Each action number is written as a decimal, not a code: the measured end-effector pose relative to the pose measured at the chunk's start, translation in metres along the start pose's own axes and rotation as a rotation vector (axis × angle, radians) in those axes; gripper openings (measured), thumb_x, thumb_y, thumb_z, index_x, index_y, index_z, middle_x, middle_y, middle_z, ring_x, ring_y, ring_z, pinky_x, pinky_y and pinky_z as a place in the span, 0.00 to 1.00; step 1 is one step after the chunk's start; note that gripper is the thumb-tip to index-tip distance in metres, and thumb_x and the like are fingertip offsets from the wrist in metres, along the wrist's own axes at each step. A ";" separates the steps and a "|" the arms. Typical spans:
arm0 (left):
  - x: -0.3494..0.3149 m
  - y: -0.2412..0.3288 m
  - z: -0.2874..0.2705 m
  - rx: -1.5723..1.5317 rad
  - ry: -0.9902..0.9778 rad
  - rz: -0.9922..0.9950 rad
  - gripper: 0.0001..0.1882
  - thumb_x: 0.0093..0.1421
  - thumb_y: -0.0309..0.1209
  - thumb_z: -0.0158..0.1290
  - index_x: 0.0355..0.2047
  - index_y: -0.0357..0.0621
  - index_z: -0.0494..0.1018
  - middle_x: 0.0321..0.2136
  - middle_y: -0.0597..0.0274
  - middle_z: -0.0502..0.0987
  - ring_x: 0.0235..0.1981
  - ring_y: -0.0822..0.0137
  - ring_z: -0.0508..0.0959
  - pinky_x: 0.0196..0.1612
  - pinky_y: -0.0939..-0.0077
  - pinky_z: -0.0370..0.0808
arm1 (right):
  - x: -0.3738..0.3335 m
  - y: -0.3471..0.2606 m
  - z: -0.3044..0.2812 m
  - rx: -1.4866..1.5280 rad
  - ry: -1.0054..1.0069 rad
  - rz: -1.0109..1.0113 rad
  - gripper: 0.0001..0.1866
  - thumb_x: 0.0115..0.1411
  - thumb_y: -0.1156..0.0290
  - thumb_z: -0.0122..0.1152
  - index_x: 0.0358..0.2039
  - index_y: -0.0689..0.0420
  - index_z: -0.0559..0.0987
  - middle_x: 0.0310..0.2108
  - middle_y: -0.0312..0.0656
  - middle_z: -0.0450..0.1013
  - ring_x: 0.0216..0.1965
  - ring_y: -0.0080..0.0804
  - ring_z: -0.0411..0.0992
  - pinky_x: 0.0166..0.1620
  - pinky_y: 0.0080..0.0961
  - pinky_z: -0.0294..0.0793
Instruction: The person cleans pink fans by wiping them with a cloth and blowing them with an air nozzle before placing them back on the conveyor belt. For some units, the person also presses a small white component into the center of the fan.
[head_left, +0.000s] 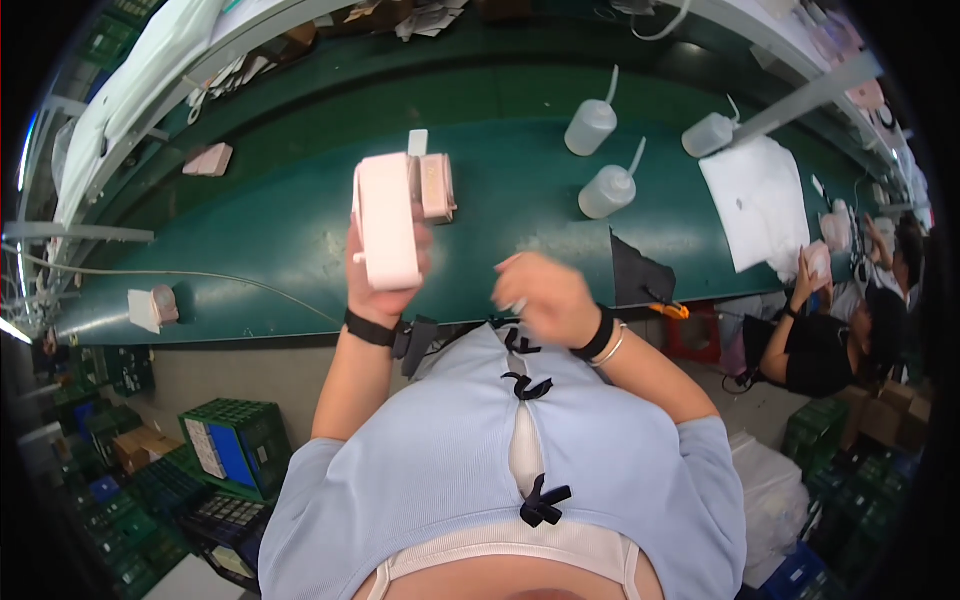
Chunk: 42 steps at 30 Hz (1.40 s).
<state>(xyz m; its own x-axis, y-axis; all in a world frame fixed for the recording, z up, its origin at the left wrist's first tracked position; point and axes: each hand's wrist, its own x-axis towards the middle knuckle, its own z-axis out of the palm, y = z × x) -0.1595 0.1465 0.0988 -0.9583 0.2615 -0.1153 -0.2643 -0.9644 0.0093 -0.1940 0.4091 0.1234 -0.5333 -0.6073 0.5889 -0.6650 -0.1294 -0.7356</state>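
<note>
One pink case (388, 232) is held upright in the left hand (385, 275), closed round its lower end, above the green bench (280, 250). The right hand (545, 297) is blurred; grip undeterminable. Step judged: inspection. Next calls for a steady hold.

You've got a long green tabletop (250, 250) running across in front of you, with a pale metal rail (150, 120) along its far edge. Three white squeeze bottles (606, 190) stand toward your right, next to a white cloth (760, 200). Below it the floor (240, 375) is plain grey, with green plastic crates (240, 440) stacked to your left and cardboard boxes (890, 415) off right. Lighting's bright and even.
</note>
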 end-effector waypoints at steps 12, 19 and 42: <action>-0.097 0.022 -0.055 0.218 0.305 0.383 0.30 0.66 0.49 0.49 0.58 0.39 0.66 0.46 0.51 0.76 0.41 0.54 0.79 0.38 0.58 0.83 | 0.073 0.247 0.029 -0.474 -0.239 0.520 0.14 0.56 0.74 0.59 0.45 0.51 0.78 0.51 0.38 0.73 0.47 0.42 0.74 0.48 0.35 0.74; -0.112 0.018 -0.072 0.143 0.480 0.476 0.31 0.66 0.50 0.49 0.60 0.38 0.65 0.51 0.50 0.73 0.44 0.55 0.77 0.39 0.59 0.83 | 0.163 0.346 0.086 -0.582 -0.753 0.210 0.28 0.55 0.79 0.56 0.56 0.44 0.74 0.68 0.31 0.59 0.56 0.40 0.71 0.53 0.37 0.75; -0.027 0.020 0.006 0.260 0.328 0.529 0.29 0.64 0.47 0.53 0.59 0.42 0.67 0.50 0.53 0.77 0.49 0.56 0.79 0.54 0.58 0.77 | 0.132 -0.007 0.058 -0.285 -0.248 0.056 0.25 0.48 0.69 0.68 0.49 0.57 0.81 0.25 0.42 0.67 0.25 0.36 0.69 0.27 0.30 0.69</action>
<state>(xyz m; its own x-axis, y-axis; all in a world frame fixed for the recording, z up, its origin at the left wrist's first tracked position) -0.1397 0.1207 0.1083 -0.8940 -0.3087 -0.3249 0.1749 -0.9078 0.3813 -0.2293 0.2838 0.1870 -0.4536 -0.7828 0.4260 -0.7755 0.1113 -0.6214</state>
